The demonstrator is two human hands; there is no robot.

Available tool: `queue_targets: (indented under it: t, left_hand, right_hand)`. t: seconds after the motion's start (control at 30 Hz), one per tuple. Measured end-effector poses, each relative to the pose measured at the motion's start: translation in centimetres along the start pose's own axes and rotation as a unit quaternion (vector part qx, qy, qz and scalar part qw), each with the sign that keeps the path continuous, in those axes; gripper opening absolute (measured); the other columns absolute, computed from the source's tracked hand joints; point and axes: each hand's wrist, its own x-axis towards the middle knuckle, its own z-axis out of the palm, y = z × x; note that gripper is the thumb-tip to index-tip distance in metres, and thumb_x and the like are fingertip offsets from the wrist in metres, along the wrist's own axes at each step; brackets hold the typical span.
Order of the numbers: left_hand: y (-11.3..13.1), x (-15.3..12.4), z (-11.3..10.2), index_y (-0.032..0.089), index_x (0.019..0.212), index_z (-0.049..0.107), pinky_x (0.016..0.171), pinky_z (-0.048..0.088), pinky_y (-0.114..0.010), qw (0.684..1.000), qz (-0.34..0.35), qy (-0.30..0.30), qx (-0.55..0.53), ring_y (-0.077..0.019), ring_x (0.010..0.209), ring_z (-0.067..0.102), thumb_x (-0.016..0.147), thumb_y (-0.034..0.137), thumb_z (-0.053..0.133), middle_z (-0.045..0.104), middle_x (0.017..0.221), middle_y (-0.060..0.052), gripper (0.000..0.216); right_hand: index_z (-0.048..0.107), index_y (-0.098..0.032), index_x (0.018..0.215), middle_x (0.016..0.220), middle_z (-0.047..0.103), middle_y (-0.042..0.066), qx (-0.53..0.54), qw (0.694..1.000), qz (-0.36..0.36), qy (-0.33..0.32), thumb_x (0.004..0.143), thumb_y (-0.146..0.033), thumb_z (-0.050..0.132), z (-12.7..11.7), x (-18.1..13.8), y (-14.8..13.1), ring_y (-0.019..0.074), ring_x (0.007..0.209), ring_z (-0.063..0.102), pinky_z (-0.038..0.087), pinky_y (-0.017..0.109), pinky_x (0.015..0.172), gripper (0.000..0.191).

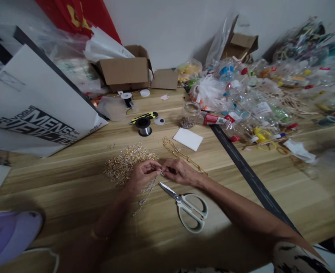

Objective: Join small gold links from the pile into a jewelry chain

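Note:
My left hand (141,175) and my right hand (177,171) meet over the wooden table (71,189), fingertips pinched together on a small piece of a beaded strand (144,195) that hangs down from them toward me. A heap of gold and clear beaded pieces (124,163) lies just left of my left hand. A thin gold chain (179,153) trails behind my right hand. White-handled scissors (188,206) lie shut on the table just in front of my right wrist.
A wire spool (144,127), a yellow-black utility knife (143,117), a white card (188,138) and a bead jar (188,115) sit further back. A cardboard box (126,70) and a printed white bag (33,102) stand at the left. Plastic bottles and bags (258,98) crowd the right.

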Motion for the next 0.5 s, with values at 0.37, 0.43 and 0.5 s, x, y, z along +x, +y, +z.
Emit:
queue_targets:
  t: [0.37,0.43,0.5]
  left_hand:
    - [-0.05,-0.03,-0.33,0.014,0.074,0.065,0.065,0.048,-0.025,0.998,-0.028,-0.051,-0.007,-0.0141,0.067,0.062,0.057,0.019,0.074,0.067,0.071,-0.003,0.020]
    - [-0.18,-0.02,-0.44,0.014,0.074,0.064,0.065,0.048,-0.025,0.998,-0.032,-0.059,-0.013,-0.0138,0.067,0.062,0.057,0.018,0.075,0.067,0.071,-0.003,0.020]
    - [-0.31,-0.04,-0.55,0.014,0.073,0.064,0.065,0.048,-0.024,0.997,-0.037,-0.066,-0.021,-0.0132,0.067,0.062,0.057,0.018,0.074,0.067,0.071,-0.003,0.019]
  right_hand:
    - [0.058,-0.014,0.077,0.067,0.054,-0.001,-0.011,0.999,-0.029,-0.019,0.076,-0.008,0.056,-0.57,0.09,-0.62,0.0088,0.057,0.046,0.034,0.019,0.053,0.007]
    - [0.058,-0.014,0.077,0.067,0.054,-0.001,-0.003,0.999,-0.026,-0.020,0.075,-0.007,0.057,-0.61,0.01,-0.54,0.0084,0.056,0.046,0.034,0.019,0.052,0.007]
    - [0.058,-0.014,0.078,0.067,0.054,-0.001,0.004,1.000,-0.018,-0.020,0.074,-0.006,0.058,-0.64,-0.12,-0.43,0.0079,0.055,0.045,0.034,0.019,0.052,0.008]
